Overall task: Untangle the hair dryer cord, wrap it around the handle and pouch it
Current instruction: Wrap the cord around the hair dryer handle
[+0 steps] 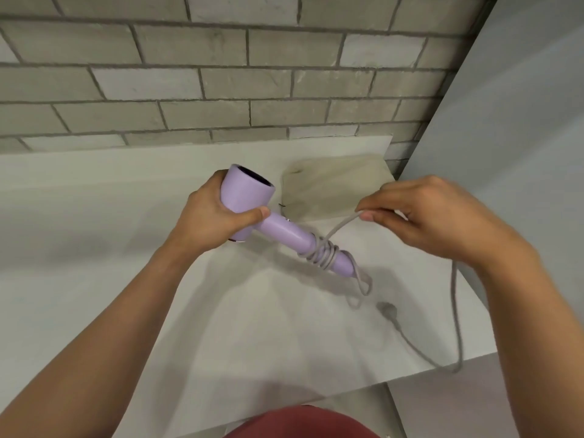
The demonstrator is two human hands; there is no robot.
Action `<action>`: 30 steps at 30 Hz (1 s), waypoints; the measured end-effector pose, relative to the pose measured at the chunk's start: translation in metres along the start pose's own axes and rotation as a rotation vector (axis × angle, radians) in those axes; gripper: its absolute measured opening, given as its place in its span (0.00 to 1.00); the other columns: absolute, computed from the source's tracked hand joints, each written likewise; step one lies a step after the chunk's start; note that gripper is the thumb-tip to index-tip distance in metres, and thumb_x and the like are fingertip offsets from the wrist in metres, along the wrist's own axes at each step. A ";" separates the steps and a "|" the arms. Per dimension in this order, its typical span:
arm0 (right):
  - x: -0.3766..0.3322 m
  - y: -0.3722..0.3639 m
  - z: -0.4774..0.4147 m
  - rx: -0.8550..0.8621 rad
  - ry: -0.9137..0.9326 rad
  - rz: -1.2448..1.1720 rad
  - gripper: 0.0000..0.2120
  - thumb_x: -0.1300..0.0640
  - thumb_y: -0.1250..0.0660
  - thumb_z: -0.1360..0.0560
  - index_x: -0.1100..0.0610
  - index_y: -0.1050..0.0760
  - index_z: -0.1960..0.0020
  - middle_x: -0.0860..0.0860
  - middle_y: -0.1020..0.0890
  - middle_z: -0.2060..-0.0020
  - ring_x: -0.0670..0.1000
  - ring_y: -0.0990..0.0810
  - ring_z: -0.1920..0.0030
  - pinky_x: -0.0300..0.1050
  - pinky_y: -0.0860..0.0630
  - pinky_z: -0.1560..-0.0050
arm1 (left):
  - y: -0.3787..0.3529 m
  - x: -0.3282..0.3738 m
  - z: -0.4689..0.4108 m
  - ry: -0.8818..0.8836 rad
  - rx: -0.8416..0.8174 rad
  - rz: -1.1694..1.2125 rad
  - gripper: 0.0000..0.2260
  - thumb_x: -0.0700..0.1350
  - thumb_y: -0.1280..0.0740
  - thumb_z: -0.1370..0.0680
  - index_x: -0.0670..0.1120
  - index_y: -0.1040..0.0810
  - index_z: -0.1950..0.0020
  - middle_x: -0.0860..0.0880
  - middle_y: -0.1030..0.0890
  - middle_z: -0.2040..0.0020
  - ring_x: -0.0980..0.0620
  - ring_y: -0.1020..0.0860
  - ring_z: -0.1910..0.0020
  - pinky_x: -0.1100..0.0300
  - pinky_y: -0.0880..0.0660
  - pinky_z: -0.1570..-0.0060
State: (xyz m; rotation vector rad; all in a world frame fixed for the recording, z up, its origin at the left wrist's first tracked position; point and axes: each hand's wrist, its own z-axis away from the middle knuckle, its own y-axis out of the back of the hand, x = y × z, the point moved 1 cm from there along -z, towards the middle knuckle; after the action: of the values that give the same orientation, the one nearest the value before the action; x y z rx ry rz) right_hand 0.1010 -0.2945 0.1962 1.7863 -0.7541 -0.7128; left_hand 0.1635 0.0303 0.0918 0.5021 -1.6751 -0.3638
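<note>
Grey hair dryer cord [456, 311] loops over the white counter's [94, 216] near right edge; its plug [386, 308] lies on the counter. Several turns coil round the handle [290, 230] of the lilac plastic hair dryer [246, 192], held above the counter. Right grip [433, 213] pinches the cord between thumb and fingers; left grip [211, 216] wraps the barrel. Beige fabric pouch [335, 184] lies flat behind, near the grey brick wall [221, 90].

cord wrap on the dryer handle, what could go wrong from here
The coils sit bunched and crossing near the end of the hair dryer handle, so they might slide off. A loose loop hangs past the handle tip and could stay slack. The cord droops over the counter edge below the right hand; pulling it in may drag or snag the plug.
</note>
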 end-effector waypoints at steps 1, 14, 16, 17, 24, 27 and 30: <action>0.005 0.002 -0.002 0.019 -0.003 0.019 0.09 0.52 0.30 0.19 0.51 0.13 0.43 0.48 0.14 0.56 0.57 0.17 0.59 0.56 0.20 0.63 | -0.001 0.002 0.001 -0.007 -0.045 0.016 0.26 0.66 0.22 0.38 0.63 0.26 0.45 0.68 0.20 0.52 0.68 0.20 0.55 0.69 0.25 0.73; 0.025 -0.023 -0.031 0.160 -0.036 -0.131 0.15 0.43 0.34 0.17 0.49 0.14 0.40 0.45 0.14 0.57 0.47 0.23 0.63 0.55 0.19 0.59 | 0.015 0.019 0.009 -0.035 -0.261 0.396 0.20 0.58 0.21 0.36 0.61 0.18 0.46 0.53 0.13 0.49 0.53 0.14 0.52 0.59 0.19 0.64; 0.024 -0.031 -0.034 0.139 -0.041 -0.186 0.15 0.43 0.34 0.17 0.49 0.14 0.39 0.45 0.13 0.55 0.49 0.19 0.60 0.55 0.19 0.56 | 0.015 0.021 0.010 -0.033 -0.282 0.434 0.18 0.58 0.21 0.36 0.62 0.17 0.48 0.54 0.13 0.51 0.53 0.14 0.53 0.58 0.19 0.64; 0.024 -0.036 -0.035 0.139 -0.037 -0.206 0.14 0.44 0.33 0.17 0.50 0.14 0.39 0.44 0.13 0.54 0.48 0.18 0.59 0.53 0.19 0.54 | 0.015 0.021 0.010 -0.030 -0.285 0.456 0.18 0.57 0.21 0.36 0.62 0.17 0.48 0.54 0.13 0.51 0.53 0.14 0.53 0.58 0.19 0.64; 0.023 -0.065 -0.032 0.118 -0.064 -0.263 0.13 0.50 0.34 0.15 0.53 0.15 0.37 0.38 0.16 0.52 0.34 0.21 0.57 0.44 0.21 0.48 | 0.012 0.019 0.008 -0.001 -0.185 0.583 0.21 0.56 0.22 0.35 0.52 0.17 0.45 0.48 0.13 0.49 0.46 0.14 0.50 0.51 0.17 0.57; 0.019 -0.073 -0.031 0.030 -0.239 -0.515 0.10 0.53 0.31 0.17 0.52 0.13 0.41 0.41 0.14 0.50 0.43 0.15 0.51 0.44 0.22 0.42 | 0.010 0.021 0.005 -0.003 -0.113 0.622 0.23 0.56 0.22 0.34 0.50 0.18 0.42 0.46 0.13 0.48 0.43 0.14 0.47 0.44 0.17 0.51; 0.008 -0.085 -0.024 0.044 -0.377 -0.615 0.11 0.59 0.32 0.17 0.60 0.12 0.53 0.36 0.16 0.57 0.56 0.16 0.52 0.23 0.28 0.50 | 0.010 0.025 0.000 -0.003 -0.063 0.643 0.23 0.55 0.22 0.32 0.48 0.18 0.41 0.42 0.14 0.45 0.38 0.16 0.44 0.37 0.19 0.45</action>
State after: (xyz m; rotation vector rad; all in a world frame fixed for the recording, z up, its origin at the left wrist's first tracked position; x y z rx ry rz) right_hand 0.1380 -0.2637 0.1218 1.9623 -0.4492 -1.4793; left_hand 0.1594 0.0261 0.1179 -0.0973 -1.7213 0.0563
